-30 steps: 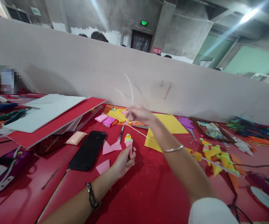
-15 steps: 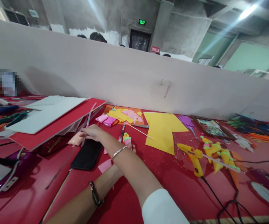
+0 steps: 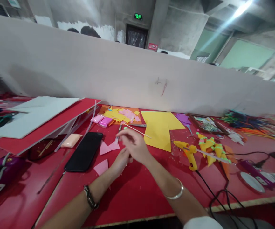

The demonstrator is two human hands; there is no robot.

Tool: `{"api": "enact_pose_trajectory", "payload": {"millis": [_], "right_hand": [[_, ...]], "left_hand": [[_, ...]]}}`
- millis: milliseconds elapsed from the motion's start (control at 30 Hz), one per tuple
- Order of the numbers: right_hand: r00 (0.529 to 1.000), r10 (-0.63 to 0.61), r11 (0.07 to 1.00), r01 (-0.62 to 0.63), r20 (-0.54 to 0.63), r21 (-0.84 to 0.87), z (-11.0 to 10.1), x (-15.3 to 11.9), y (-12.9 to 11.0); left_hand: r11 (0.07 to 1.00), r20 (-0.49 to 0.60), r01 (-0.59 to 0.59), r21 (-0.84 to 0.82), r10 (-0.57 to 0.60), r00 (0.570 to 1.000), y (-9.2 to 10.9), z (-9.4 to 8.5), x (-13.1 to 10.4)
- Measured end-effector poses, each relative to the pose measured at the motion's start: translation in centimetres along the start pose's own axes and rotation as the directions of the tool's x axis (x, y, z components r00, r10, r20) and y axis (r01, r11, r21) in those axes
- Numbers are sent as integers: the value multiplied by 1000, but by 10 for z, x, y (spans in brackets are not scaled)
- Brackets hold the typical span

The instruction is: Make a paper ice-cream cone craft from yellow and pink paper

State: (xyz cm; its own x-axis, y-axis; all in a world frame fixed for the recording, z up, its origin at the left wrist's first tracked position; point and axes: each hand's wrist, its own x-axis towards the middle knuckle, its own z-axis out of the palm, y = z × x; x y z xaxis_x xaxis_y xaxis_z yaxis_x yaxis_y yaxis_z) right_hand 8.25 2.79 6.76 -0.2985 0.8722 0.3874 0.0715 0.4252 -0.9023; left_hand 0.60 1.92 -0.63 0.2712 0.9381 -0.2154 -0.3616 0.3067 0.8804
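My left hand (image 3: 121, 163) is closed around a small paper-and-clay cone figure, mostly hidden behind my right hand; a bit of its green tip (image 3: 125, 128) shows above the fingers. Over it, my right hand (image 3: 136, 143) is bent with the fingers drawn together at the figure, and whatever they pinch is hidden. Left of the hands lie pink paper pieces (image 3: 101, 167) and a black phone (image 3: 83, 152). Beyond the phone is a packet of peach clay (image 3: 71, 140). A thin stick (image 3: 137, 130) and scissors (image 3: 140, 125) lie just behind my hands.
Yellow paper (image 3: 157, 132) lies behind on the red table. To the right are a yellow glue gun (image 3: 187, 152) with its cord and several yellow cone figures (image 3: 207, 148). White boards (image 3: 37, 117) are stacked at left. A pale partition (image 3: 118, 76) closes off the back.
My right hand has come back from the peach clay packet to my left hand and now covers the figure. The packet lies released beside the phone. The view has shifted slightly right.
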Motion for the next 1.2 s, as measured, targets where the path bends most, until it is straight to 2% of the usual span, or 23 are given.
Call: {"api": "enact_pose_trajectory", "payload": {"millis": [33,100,167,267,367,467,567,667,767,867,967,1067,1200], "right_hand": [[987,-13,997,0,-157,-82,-13,-10,8],[941,4,975,-78,-337,-206,-36,-26,29],[932,60,959,-153,-358,-238,-52,-37,49],[943,93,965,-164,-319,-203,-60,-51,63],[970,46,969,-102,-238,-227,-52,-59,59],[999,-28,943,14,-38,-333,-37,-64,50],[991,-24,884,83,133,-459,-26,-68,47],[985,3,823,95,171,-559,-21,-71,49],[993,-25,827,87,119,-556,-19,-72,53],[996,-65,858,84,55,-507,-17,-72,55],[994,-97,866,110,51,-487,-15,-72,56],[991,-111,849,135,77,-510,-14,-74,57],[987,-89,790,153,135,-594,-13,-76,59]], "left_hand": [[999,22,-12,30,12,1000,-1,1,0],[992,79,-55,114,46,996,-2,1,0],[971,130,-117,206,91,987,-4,2,-1],[965,131,-148,216,122,984,-6,3,-1],[995,72,-91,51,87,994,-6,2,1],[988,17,-8,-157,11,1000,-1,2,1],[960,2,52,-276,-53,999,5,3,-1],[935,51,87,-345,-74,996,6,5,-4],[913,93,87,-398,-54,994,4,6,-4],[911,92,84,-403,-51,994,2,8,-6],[929,60,73,-362,-54,997,1,10,-8],[972,-7,9,-237,-11,1000,-3,10,-9],[993,-110,-109,-39,104,988,-10,8,-10]]}}
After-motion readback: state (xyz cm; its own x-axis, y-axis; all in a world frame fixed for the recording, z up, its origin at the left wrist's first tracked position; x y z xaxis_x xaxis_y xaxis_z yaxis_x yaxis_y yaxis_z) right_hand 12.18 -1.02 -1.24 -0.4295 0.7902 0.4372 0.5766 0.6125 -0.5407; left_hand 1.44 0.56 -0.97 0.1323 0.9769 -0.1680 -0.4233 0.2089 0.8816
